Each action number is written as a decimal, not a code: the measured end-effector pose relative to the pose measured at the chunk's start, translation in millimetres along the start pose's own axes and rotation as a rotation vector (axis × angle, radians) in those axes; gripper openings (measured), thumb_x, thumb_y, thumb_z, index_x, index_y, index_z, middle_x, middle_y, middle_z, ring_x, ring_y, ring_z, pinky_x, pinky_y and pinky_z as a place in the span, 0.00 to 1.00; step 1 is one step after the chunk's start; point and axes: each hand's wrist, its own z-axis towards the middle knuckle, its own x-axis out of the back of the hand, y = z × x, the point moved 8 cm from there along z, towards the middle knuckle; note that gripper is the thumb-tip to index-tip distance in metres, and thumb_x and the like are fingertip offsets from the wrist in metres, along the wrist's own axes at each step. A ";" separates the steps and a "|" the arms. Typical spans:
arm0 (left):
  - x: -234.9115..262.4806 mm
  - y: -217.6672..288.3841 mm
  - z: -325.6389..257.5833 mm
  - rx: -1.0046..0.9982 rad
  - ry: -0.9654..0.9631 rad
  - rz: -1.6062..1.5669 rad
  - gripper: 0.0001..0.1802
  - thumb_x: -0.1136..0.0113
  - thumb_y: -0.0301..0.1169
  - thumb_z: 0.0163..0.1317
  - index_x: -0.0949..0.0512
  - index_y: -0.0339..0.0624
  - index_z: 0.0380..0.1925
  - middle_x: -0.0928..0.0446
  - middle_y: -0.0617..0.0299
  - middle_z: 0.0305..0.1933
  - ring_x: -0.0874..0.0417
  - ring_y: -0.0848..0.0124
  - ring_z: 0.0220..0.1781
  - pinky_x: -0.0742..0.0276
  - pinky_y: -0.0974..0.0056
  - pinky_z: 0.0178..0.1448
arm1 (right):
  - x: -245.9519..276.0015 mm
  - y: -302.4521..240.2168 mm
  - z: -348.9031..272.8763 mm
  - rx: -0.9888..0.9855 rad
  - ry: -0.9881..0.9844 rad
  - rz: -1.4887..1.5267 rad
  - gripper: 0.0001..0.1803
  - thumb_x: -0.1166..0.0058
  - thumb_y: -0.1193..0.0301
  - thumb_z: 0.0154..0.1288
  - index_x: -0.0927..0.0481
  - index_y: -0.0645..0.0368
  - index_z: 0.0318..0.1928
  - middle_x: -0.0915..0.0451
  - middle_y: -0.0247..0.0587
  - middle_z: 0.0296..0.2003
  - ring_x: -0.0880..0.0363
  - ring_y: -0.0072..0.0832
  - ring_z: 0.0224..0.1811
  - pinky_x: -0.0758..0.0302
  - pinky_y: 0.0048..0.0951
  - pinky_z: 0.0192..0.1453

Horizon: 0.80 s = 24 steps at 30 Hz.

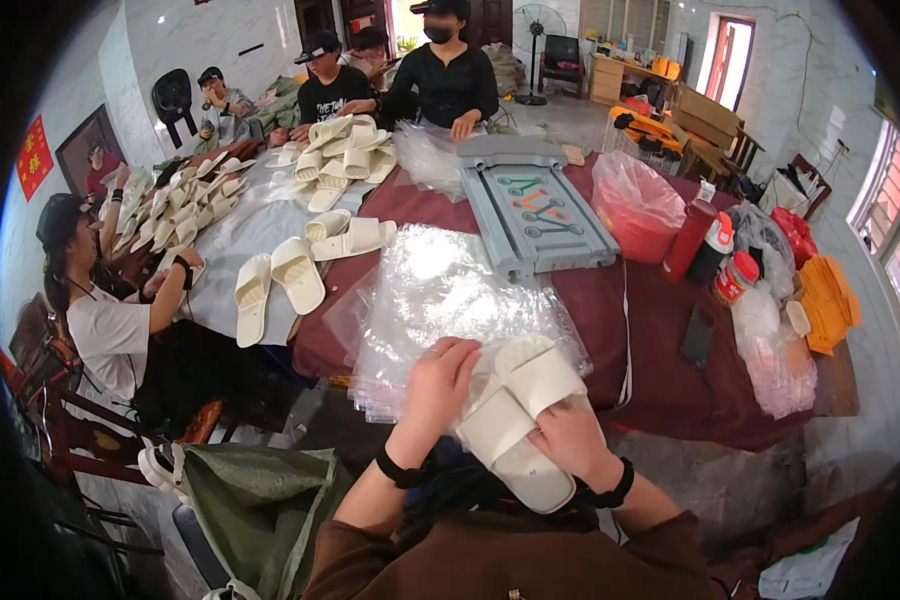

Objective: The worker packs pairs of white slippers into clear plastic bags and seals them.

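Note:
A pair of cream slippers [518, 415] sits stacked in front of me, partly inside a clear plastic bag [482, 372]. My right hand [570, 440] grips the lower side of the slippers. My left hand [438, 380] holds the bag's edge at the slippers' upper left. Under them lies a stack of clear plastic bags [440, 290] on the dark red tablecloth [660, 330].
Loose cream slippers [290, 270] lie on the left table, with piles [345, 150] further back. A grey plastic stool [535, 205] lies flat at the centre. Red bag [635, 205], bottles [710, 245] and a phone [697, 335] stand right. Several people sit around. A green sack [260, 500] stands lower left.

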 end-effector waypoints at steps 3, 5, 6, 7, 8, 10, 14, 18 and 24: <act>-14.4 32.0 -5.5 -0.170 -0.073 -0.051 0.15 0.42 0.28 0.67 0.19 0.41 0.53 0.22 0.48 0.59 0.22 0.46 0.61 0.24 0.52 0.63 | -7.5 9.3 2.3 -0.064 -0.034 0.081 0.13 0.39 0.64 0.59 0.21 0.62 0.36 0.19 0.49 0.30 0.18 0.47 0.36 0.21 0.45 0.40; -25.9 45.3 -12.2 -0.256 -0.152 0.015 0.17 0.44 0.29 0.68 0.21 0.43 0.57 0.26 0.48 0.64 0.28 0.46 0.67 0.31 0.48 0.69 | -15.3 23.5 5.6 -0.130 -0.059 0.137 0.13 0.39 0.65 0.59 0.21 0.63 0.37 0.20 0.50 0.30 0.18 0.48 0.35 0.22 0.46 0.39; -34.8 53.1 -18.1 -0.339 -0.228 0.080 0.19 0.45 0.31 0.70 0.23 0.45 0.60 0.29 0.49 0.69 0.34 0.45 0.73 0.38 0.44 0.75 | -10.9 35.4 7.2 -0.205 0.037 0.129 0.13 0.40 0.65 0.59 0.20 0.63 0.37 0.19 0.51 0.30 0.18 0.50 0.34 0.22 0.47 0.38; -44.2 51.0 -22.2 -0.338 -0.300 0.089 0.23 0.47 0.33 0.71 0.26 0.48 0.65 0.36 0.52 0.75 0.44 0.46 0.79 0.53 0.36 0.79 | -4.5 44.9 7.8 -0.280 0.132 0.120 0.13 0.40 0.65 0.60 0.20 0.62 0.38 0.19 0.51 0.30 0.19 0.51 0.33 0.22 0.47 0.37; -46.4 54.0 -22.2 -0.340 -0.302 0.088 0.23 0.47 0.33 0.71 0.26 0.48 0.65 0.36 0.52 0.75 0.44 0.46 0.79 0.53 0.36 0.79 | -2.3 44.3 12.1 -0.282 0.134 0.119 0.13 0.40 0.65 0.60 0.20 0.62 0.38 0.19 0.51 0.30 0.19 0.51 0.33 0.22 0.47 0.37; -53.4 66.8 -26.5 -0.427 -0.355 0.121 0.24 0.47 0.34 0.71 0.27 0.49 0.66 0.37 0.55 0.76 0.46 0.48 0.80 0.58 0.35 0.79 | -13.3 31.9 26.1 -0.256 -0.018 0.040 0.12 0.43 0.65 0.63 0.20 0.62 0.39 0.18 0.52 0.31 0.18 0.53 0.34 0.22 0.48 0.37; -53.2 91.4 -29.2 -0.524 -0.421 0.085 0.24 0.48 0.34 0.71 0.27 0.49 0.66 0.36 0.58 0.76 0.46 0.52 0.81 0.60 0.36 0.80 | -32.1 32.1 64.3 -0.335 0.100 0.181 0.15 0.48 0.62 0.67 0.18 0.63 0.40 0.16 0.55 0.33 0.16 0.52 0.37 0.21 0.49 0.40; -45.0 99.2 -34.9 -0.592 -0.517 -0.036 0.24 0.47 0.35 0.70 0.27 0.49 0.66 0.35 0.59 0.75 0.45 0.53 0.81 0.62 0.40 0.82 | -55.6 36.0 126.5 -0.417 -0.028 -0.018 0.17 0.51 0.61 0.69 0.18 0.64 0.40 0.16 0.55 0.33 0.16 0.52 0.37 0.21 0.50 0.41; -8.9 71.0 -33.9 -0.547 -0.498 0.007 0.24 0.44 0.34 0.67 0.25 0.50 0.64 0.33 0.59 0.74 0.43 0.52 0.80 0.60 0.40 0.82 | -63.0 17.2 203.9 -0.356 0.127 0.084 0.20 0.52 0.59 0.71 0.18 0.65 0.37 0.16 0.59 0.31 0.15 0.53 0.34 0.20 0.51 0.42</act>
